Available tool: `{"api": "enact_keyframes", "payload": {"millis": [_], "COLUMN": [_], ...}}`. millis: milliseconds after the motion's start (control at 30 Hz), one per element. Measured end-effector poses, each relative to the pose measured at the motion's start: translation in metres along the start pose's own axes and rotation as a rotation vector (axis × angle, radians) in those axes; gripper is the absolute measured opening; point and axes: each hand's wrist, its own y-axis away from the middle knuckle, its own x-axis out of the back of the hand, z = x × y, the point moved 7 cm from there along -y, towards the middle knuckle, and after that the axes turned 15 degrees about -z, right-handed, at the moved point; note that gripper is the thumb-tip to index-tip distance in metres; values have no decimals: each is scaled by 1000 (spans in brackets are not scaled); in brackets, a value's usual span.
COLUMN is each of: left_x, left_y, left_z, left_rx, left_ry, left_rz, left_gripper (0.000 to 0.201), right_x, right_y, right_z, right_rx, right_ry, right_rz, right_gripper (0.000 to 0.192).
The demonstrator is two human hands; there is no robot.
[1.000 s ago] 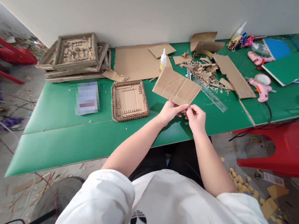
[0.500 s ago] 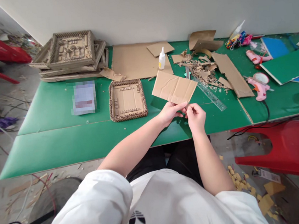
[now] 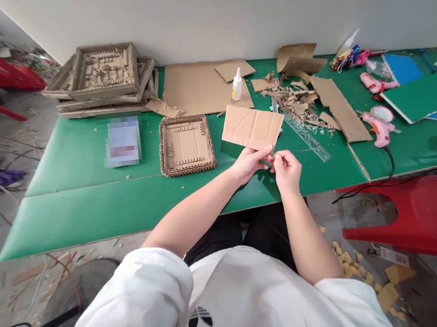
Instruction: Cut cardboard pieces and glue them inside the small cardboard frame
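My left hand point(image 3: 250, 165) grips a creased rectangular piece of cardboard point(image 3: 252, 126) by its near edge, thumb on top. Close against it, at the cardboard's lower right corner, my right hand point(image 3: 287, 169) is closed in a pinch. What sits between the right fingertips is too small to make out. Left of the hands, a shallow cardboard tray point(image 3: 190, 169) with a corrugated rim and small strips glued inside lies on the green table point(image 3: 91, 213). A white glue bottle point(image 3: 237, 86) stands behind the held piece. A clear ruler point(image 3: 309, 139) lies to the right.
Stacked cardboard trays point(image 3: 107, 92) occupy the back left. Cardboard scraps point(image 3: 300, 104) and a long cardboard strip point(image 3: 341, 111) lie right of centre. Farther right are a pink glue gun point(image 3: 380, 128) and a green board point(image 3: 422, 96). A red stool point(image 3: 423, 215) stands by the front edge.
The held cardboard has turned slightly and its right end has shifted a little left, uncovering more of the ruler's surroundings. Both hands stay almost in place.
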Motion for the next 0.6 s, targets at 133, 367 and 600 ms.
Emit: {"api": "enact_keyframes", "payload": {"millis": [133, 367, 600], "left_x": [0, 1, 3], "left_y": [1, 2, 3], "left_z": [2, 5, 7], "left_rx": [-21, -22, -9], "left_ry": [-52, -172, -278], "left_rz": [16, 31, 74], "left_gripper": [31, 30, 28], "right_x": [-5, -7, -7], "right_y": [-2, -1, -1], "right_z": [3, 2, 2], "right_rx": [-24, -37, -51], "right_ry": [-57, -91, -17], "right_rz": [-50, -75, -90], "right_gripper": [17, 20, 22]}}
